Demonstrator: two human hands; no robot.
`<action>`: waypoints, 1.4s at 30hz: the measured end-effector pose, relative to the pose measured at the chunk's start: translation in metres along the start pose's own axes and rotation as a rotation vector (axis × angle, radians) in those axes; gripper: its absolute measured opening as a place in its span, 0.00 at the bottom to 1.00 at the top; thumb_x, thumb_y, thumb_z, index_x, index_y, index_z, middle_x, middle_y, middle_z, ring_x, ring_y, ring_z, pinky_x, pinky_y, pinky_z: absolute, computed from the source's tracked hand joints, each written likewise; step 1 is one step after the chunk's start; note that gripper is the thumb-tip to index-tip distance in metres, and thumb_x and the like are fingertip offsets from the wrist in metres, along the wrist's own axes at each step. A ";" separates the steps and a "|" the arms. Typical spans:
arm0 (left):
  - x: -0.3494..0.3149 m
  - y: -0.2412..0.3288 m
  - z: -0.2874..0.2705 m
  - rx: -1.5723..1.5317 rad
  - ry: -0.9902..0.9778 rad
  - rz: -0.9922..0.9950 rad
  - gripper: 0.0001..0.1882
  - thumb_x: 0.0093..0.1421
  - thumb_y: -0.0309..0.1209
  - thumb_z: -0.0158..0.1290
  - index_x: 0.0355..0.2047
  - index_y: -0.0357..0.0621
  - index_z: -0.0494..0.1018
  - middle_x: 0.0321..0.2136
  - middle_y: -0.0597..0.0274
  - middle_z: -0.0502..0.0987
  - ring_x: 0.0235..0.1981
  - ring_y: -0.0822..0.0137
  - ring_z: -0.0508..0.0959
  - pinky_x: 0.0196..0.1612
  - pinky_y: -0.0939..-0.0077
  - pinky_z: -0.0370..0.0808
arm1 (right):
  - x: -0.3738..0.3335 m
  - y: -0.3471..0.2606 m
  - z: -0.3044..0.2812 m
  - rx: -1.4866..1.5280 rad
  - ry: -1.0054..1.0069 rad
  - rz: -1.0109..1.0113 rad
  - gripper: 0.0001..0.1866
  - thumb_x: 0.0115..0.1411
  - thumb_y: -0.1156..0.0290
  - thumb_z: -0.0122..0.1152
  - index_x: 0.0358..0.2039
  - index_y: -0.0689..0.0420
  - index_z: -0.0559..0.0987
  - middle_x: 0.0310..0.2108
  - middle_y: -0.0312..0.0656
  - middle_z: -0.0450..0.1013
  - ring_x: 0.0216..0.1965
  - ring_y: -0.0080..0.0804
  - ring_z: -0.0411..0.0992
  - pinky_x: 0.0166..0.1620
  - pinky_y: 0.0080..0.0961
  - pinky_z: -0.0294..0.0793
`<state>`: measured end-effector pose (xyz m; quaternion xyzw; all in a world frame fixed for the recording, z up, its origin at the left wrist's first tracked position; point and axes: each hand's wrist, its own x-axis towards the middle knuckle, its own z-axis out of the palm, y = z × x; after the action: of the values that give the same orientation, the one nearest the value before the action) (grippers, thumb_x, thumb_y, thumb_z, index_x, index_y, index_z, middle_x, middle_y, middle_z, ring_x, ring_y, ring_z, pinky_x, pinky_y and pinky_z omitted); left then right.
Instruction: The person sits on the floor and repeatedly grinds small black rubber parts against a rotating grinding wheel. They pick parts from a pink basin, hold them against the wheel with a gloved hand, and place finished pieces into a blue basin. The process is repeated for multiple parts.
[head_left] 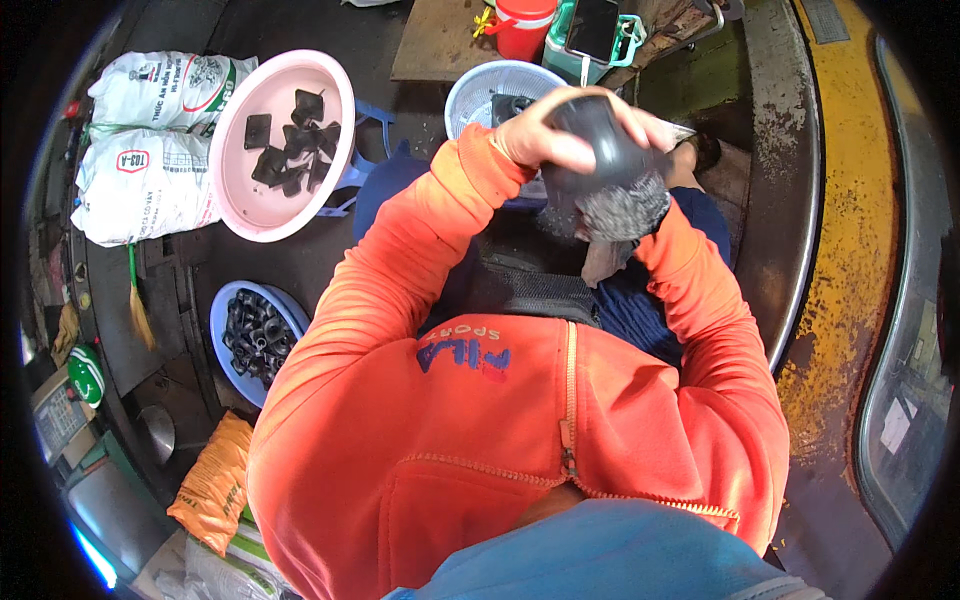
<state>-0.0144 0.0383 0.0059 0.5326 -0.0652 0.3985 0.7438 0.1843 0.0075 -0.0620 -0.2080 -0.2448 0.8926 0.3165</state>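
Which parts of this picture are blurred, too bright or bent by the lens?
In the head view, the dark object looks smeared, probably by motion; in the head view, a strip at lower left is glaring; in the head view, the yellow band curves near the rim, and the corners are black.

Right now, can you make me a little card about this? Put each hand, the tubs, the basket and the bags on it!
Left hand: fingers spread around a dark round thing
Right hand: by the grey fuzzy thing; too blurry to tell its grip
Pink tub: some flat black pieces inside
Blue tub: many small black pieces inside
Basket: pale blue, partly hidden by the left arm and hand
White bags: two, left of the pink tub
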 end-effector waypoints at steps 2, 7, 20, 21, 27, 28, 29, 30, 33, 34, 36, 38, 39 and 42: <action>0.004 0.002 -0.010 -0.442 0.420 0.061 0.38 0.50 0.50 0.58 0.52 0.32 0.66 0.53 0.43 0.68 0.59 0.47 0.64 0.62 0.51 0.59 | 0.011 -0.003 0.026 0.355 -0.011 -0.002 0.19 0.60 0.61 0.59 0.49 0.56 0.72 0.42 0.38 0.71 0.42 0.30 0.71 0.48 0.23 0.69; 0.000 0.002 -0.029 -1.054 0.581 0.333 0.30 0.57 0.49 0.50 0.53 0.41 0.67 0.56 0.48 0.66 0.61 0.41 0.59 0.66 0.45 0.51 | 0.025 -0.029 0.065 0.317 0.059 -0.242 0.23 0.57 0.47 0.59 0.41 0.53 0.75 0.23 0.32 0.70 0.18 0.26 0.67 0.18 0.28 0.66; 0.002 -0.027 -0.028 -0.444 0.950 -0.067 0.28 0.60 0.54 0.48 0.46 0.41 0.72 0.40 0.56 0.78 0.37 0.65 0.79 0.42 0.69 0.75 | 0.027 -0.039 0.046 -0.254 0.383 -0.451 0.21 0.63 0.55 0.54 0.50 0.54 0.73 0.39 0.37 0.75 0.39 0.23 0.71 0.36 0.21 0.73; 0.000 -0.025 -0.034 -0.611 0.922 -0.096 0.30 0.62 0.53 0.43 0.55 0.44 0.65 0.50 0.48 0.72 0.48 0.55 0.74 0.48 0.60 0.73 | 0.027 -0.039 0.044 -0.250 0.414 -0.455 0.20 0.63 0.57 0.53 0.51 0.55 0.73 0.41 0.38 0.74 0.41 0.24 0.71 0.37 0.22 0.74; -0.004 -0.016 -0.035 -0.884 0.473 0.016 0.30 0.62 0.53 0.44 0.57 0.45 0.64 0.53 0.47 0.69 0.49 0.55 0.73 0.44 0.65 0.74 | 0.022 -0.033 0.049 -1.796 0.542 -0.735 0.19 0.60 0.62 0.54 0.51 0.56 0.73 0.39 0.42 0.73 0.38 0.33 0.73 0.38 0.27 0.75; -0.001 -0.015 -0.031 -0.849 0.499 0.004 0.30 0.62 0.52 0.44 0.57 0.45 0.64 0.53 0.48 0.69 0.50 0.56 0.73 0.45 0.66 0.74 | 0.022 -0.031 0.050 -1.967 0.521 -0.831 0.20 0.60 0.61 0.55 0.50 0.56 0.73 0.37 0.40 0.73 0.35 0.32 0.73 0.37 0.26 0.75; 0.001 -0.019 -0.019 -0.418 0.748 -0.036 0.27 0.63 0.50 0.45 0.55 0.44 0.67 0.50 0.51 0.72 0.49 0.63 0.72 0.49 0.70 0.69 | 0.019 -0.029 0.052 -2.114 0.519 -0.821 0.19 0.59 0.65 0.53 0.51 0.56 0.72 0.42 0.43 0.72 0.40 0.34 0.73 0.37 0.28 0.75; 0.005 -0.020 -0.012 -0.377 0.802 -0.036 0.23 0.63 0.45 0.48 0.51 0.42 0.69 0.47 0.57 0.74 0.47 0.68 0.72 0.53 0.74 0.65 | 0.018 -0.027 0.052 -2.280 0.508 -0.845 0.20 0.58 0.69 0.51 0.52 0.56 0.71 0.46 0.46 0.70 0.46 0.36 0.72 0.38 0.30 0.76; 0.008 -0.029 0.012 0.033 0.865 0.044 0.18 0.55 0.27 0.60 0.45 0.40 0.70 0.40 0.64 0.76 0.38 0.71 0.76 0.47 0.75 0.73 | 0.022 -0.021 0.046 -2.145 0.629 -0.846 0.20 0.59 0.65 0.51 0.52 0.56 0.69 0.48 0.45 0.70 0.46 0.37 0.72 0.43 0.31 0.74; 0.009 -0.031 0.018 0.251 0.904 0.047 0.23 0.50 0.29 0.65 0.44 0.40 0.69 0.41 0.62 0.75 0.41 0.66 0.76 0.48 0.73 0.72 | 0.027 -0.019 0.043 -2.070 0.637 -0.934 0.20 0.59 0.65 0.52 0.52 0.56 0.68 0.47 0.45 0.70 0.46 0.37 0.72 0.44 0.31 0.73; 0.009 -0.031 0.021 0.717 0.912 0.177 0.29 0.45 0.33 0.69 0.45 0.40 0.68 0.42 0.60 0.74 0.45 0.61 0.74 0.51 0.69 0.70 | 0.035 -0.017 0.035 -1.897 0.501 -0.753 0.27 0.60 0.62 0.53 0.57 0.58 0.62 0.53 0.45 0.66 0.53 0.37 0.66 0.53 0.31 0.68; 0.007 -0.027 0.023 0.895 0.899 0.228 0.28 0.41 0.36 0.70 0.41 0.42 0.71 0.40 0.59 0.74 0.46 0.59 0.72 0.52 0.67 0.67 | 0.041 -0.013 0.031 -1.668 0.508 -0.702 0.23 0.59 0.65 0.55 0.53 0.58 0.64 0.49 0.44 0.67 0.50 0.37 0.67 0.51 0.31 0.67; 0.005 -0.024 0.024 0.984 0.863 0.238 0.26 0.43 0.32 0.69 0.41 0.41 0.72 0.43 0.59 0.73 0.47 0.63 0.72 0.53 0.70 0.67 | 0.044 -0.012 0.032 -1.587 0.469 -0.823 0.19 0.57 0.66 0.56 0.48 0.59 0.68 0.45 0.43 0.69 0.46 0.37 0.69 0.47 0.31 0.69; 0.003 -0.010 0.025 1.026 0.771 0.227 0.23 0.44 0.27 0.67 0.41 0.39 0.73 0.46 0.59 0.73 0.48 0.67 0.72 0.54 0.71 0.67 | 0.041 -0.014 0.042 -1.414 0.391 -0.853 0.12 0.54 0.69 0.59 0.39 0.59 0.75 0.37 0.41 0.74 0.38 0.35 0.73 0.41 0.29 0.72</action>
<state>0.0020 0.0177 0.0103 0.6286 0.3491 0.6178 0.3184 0.1389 0.0314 -0.0297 -0.3974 -0.7435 0.2816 0.4582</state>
